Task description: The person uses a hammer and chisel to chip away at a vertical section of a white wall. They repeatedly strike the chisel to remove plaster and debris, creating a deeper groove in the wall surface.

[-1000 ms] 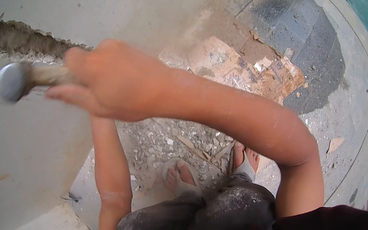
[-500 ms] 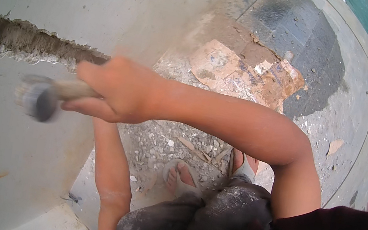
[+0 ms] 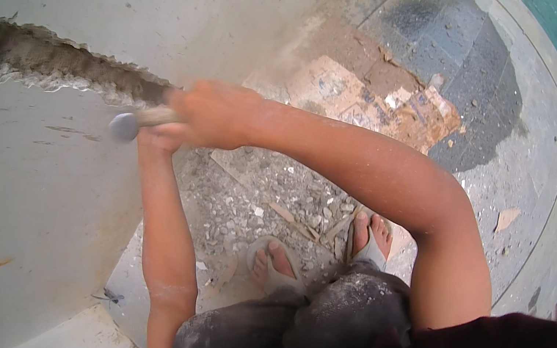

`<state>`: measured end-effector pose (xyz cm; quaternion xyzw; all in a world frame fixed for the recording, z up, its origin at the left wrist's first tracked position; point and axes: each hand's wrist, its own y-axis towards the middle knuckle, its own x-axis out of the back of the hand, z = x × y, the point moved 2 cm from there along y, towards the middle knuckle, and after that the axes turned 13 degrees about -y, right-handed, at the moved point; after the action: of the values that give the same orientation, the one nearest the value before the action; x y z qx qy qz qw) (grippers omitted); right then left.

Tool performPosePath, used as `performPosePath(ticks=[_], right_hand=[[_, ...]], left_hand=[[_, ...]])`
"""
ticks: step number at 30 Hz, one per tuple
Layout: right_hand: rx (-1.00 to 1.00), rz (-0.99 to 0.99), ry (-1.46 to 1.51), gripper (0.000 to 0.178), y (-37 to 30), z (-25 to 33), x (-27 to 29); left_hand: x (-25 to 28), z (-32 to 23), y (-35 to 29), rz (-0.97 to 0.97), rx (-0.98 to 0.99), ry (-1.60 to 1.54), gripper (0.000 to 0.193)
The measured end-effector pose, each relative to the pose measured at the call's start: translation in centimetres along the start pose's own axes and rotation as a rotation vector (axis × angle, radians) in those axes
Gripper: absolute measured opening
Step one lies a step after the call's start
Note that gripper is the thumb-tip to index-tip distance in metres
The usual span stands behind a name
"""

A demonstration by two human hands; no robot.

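My right hand point(image 3: 211, 114) is closed around the short pale handle of a hammer point(image 3: 124, 127), whose round grey metal head points left, close to the wall. A rough, ragged groove point(image 3: 45, 58) is cut across the pale plastered wall point(image 3: 16, 180), and both hands are at its right end. Only the wrist side of my left hand point(image 3: 163, 141) shows, just under the hammer handle. Its fingers, and anything in them, are hidden behind my right hand.
Broken rubble point(image 3: 236, 204) and splinters cover the floor around my sandalled feet point(image 3: 277, 263). A torn, dusty cardboard sheet point(image 3: 324, 85) lies farther off, beside dark floor tiles point(image 3: 432, 22). At the lower left, a white panel point(image 3: 78, 336) stands near the wall's foot.
The hammer head has moved right and slightly up, from in front of the wall to beside my left hand. My right hand has shifted a little right and up, uncovering my left wrist.
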<state>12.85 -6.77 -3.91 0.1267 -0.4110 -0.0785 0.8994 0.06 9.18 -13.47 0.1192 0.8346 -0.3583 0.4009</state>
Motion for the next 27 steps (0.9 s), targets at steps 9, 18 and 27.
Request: performPosePath(ticks=[9, 18, 27], right_hand=[[0.161, -0.128, 0.194, 0.054, 1.6, 7.7, 6.5], [-0.125, 0.19, 0.058, 0.054, -0.6, 0.7, 2.4], [-0.128, 0.296, -0.105, 0.055, 0.5, -1.2, -0.5]], left_hand=[[1.0, -1.3, -1.7, -0.022, -0.183, 0.143, 0.029], [2.1, -0.7, 1.4, 0.309, -0.141, 0.596, 0.028], [2.6, -1.0, 2.6, 0.097, 0.131, -0.078, 0.026]])
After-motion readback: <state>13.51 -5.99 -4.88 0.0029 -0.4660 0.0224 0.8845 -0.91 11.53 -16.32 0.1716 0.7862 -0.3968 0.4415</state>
